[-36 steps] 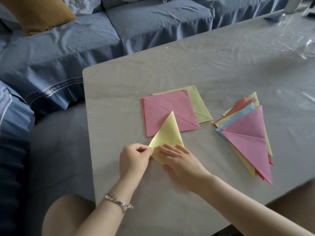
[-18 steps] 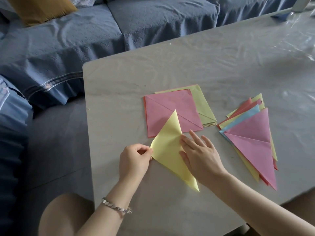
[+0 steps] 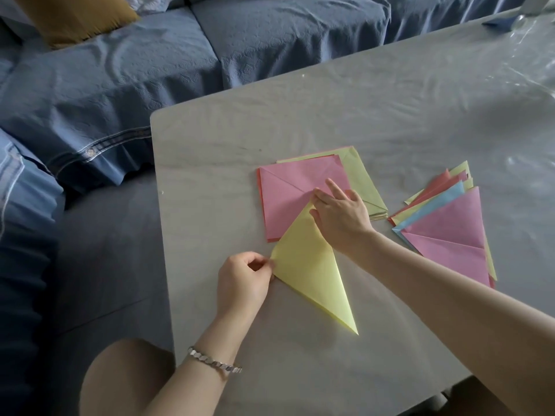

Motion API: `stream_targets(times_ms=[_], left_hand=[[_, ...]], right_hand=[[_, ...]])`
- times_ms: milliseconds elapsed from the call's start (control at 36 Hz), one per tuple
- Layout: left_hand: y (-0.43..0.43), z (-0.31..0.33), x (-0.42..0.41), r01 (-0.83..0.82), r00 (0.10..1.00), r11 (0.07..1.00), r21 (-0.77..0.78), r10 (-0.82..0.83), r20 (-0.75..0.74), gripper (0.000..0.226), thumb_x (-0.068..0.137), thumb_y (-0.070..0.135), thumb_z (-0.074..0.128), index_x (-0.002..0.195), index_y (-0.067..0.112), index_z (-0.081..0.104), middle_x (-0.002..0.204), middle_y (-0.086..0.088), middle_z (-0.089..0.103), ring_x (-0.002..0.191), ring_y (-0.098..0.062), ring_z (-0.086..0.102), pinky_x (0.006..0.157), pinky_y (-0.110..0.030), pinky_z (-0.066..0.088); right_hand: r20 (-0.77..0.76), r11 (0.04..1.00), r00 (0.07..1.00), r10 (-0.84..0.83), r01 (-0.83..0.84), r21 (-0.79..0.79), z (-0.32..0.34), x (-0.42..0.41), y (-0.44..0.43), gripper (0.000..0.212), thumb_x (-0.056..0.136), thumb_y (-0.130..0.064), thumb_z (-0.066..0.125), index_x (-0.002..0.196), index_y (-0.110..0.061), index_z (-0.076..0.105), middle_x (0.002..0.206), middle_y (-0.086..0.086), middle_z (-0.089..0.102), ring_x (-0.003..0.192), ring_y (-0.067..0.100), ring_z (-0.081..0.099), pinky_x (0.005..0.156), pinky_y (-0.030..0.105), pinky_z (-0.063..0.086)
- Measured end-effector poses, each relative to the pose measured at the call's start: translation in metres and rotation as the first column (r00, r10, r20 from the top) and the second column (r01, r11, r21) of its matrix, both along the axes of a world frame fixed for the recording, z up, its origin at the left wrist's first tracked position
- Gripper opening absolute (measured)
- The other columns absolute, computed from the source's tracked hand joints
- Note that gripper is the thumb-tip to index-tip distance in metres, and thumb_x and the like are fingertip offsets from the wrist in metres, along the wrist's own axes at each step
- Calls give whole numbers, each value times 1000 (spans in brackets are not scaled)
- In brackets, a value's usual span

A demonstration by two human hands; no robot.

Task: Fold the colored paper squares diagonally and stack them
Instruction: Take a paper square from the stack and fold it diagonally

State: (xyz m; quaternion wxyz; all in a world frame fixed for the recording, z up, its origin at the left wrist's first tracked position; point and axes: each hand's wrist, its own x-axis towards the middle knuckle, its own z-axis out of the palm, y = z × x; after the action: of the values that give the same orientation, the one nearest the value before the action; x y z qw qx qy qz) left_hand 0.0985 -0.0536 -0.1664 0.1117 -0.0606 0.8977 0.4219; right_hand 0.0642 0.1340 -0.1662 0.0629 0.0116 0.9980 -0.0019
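While the left hand (image 3: pixel 244 283) pinches the yellow triangle's (image 3: pixel 312 271) corner, the flat open right hand (image 3: pixel 341 219) seems to be creasing it; stacking probably follows

A folded yellow triangle (image 3: pixel 312 265) lies flat, near a pink-topped stack of squares (image 3: pixel 288 199); folded triangles (image 3: pixel 450 232) fan out right.

Was in home living room. Sat at low grey desk (image 3: pixel 360 115) pushed against blue quilted sofa (image 3: pixel 150 70); mustard cushion (image 3: pixel 81 16) in corner. My bare knee (image 3: pixel 126 382) beside desk edge.
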Motion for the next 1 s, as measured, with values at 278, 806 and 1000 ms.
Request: stream_targets(times_ms=[278,806,1000], left_hand=[[4,4,0,-19,1000,1000,-4,19,7,15,79,21,67,65,16,69,62,5,67,59,-11,57,52,-16,38],[3,6,2,-11,1000,999,33,11,-12,18,81,18,67,63,22,65,55,9,64,55,-1,54,47,-5,36],[3,4,3,-6,999,999,36,7,-33,18,81,17,66,64,21,65,56,8,64,53,-2,53,46,-7,37]], right_hand=[[71,976,997,12,3,-217,-4,-6,20,64,94,-48,40,147,-21,16,156,-8,7,143,14,-8,114,34,6],[305,957,923,234,-164,-238,8,75,26,119,66,-66,62,147,-15,-8,154,-7,-16,140,13,-20,114,34,-5],[375,954,887,267,-190,-230,12,97,22,125,65,-68,63,145,-13,-16,152,-6,-24,137,14,-26,113,35,-10]])
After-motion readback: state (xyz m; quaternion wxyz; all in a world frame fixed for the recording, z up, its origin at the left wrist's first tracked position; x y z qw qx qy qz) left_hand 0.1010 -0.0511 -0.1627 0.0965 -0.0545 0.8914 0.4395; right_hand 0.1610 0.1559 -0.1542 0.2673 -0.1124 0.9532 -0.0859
